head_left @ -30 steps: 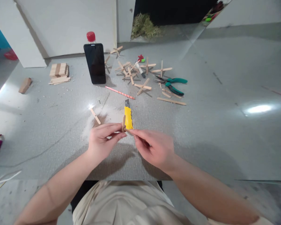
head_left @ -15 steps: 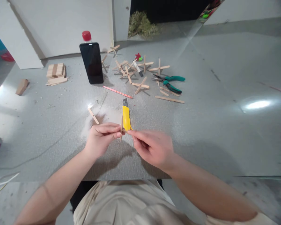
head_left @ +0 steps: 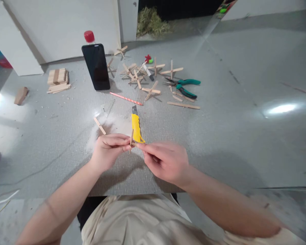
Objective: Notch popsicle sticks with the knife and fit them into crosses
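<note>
"What does the room give us?"

"A grey counter (head_left: 232, 143) spreads around a yellow knife (head_left: 136, 127), with a white panel (head_left: 73, 27) upright beyond it, to the left."

"And the hands?"

"Forearms slant inward to the knife's near end. The left hand (head_left: 107, 152) sits to its left, fingers nearly straight; the right hand (head_left: 167, 161) sits to its right, fingers curled under."

"What lies about?"

"Beyond the knife: a dark phone (head_left: 96, 67) standing to the left, green-handled pliers (head_left: 180, 85) to the right, loose wooden crosses (head_left: 137, 79) between, and a thin orange rod (head_left: 126, 98) just past the blade."

"Each grip?"

"Both pinched closed. The left has two crossed sticks (head_left: 132, 136), the right their short end, right by the knife's handle. Whether sticks and knife touch, I can't tell."
</note>
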### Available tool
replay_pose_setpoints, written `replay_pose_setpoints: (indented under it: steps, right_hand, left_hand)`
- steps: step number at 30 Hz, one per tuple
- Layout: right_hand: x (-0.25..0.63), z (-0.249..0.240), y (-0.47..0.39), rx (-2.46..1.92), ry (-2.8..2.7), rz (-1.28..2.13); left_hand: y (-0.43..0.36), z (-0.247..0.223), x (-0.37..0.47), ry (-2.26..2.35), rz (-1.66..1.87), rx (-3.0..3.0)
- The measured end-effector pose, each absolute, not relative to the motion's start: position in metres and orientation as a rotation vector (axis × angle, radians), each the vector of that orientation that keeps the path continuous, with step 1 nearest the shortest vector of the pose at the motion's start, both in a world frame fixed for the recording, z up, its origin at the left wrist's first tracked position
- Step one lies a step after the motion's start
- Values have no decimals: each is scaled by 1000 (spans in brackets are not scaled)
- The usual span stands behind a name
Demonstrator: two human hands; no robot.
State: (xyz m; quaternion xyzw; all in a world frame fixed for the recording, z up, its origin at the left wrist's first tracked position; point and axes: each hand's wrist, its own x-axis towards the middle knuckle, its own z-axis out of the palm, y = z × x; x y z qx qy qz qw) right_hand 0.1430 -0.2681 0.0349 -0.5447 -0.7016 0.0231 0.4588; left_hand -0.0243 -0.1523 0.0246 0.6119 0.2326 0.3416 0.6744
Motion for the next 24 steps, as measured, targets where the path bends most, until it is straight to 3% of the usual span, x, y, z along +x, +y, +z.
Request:
replay_pose_setpoints:
  steps: [24]
  right_hand:
    - [162, 42, -264, -1278, -1786, 412]
  left_hand:
    - [-151, 31, -26, 520, 711, 1585]
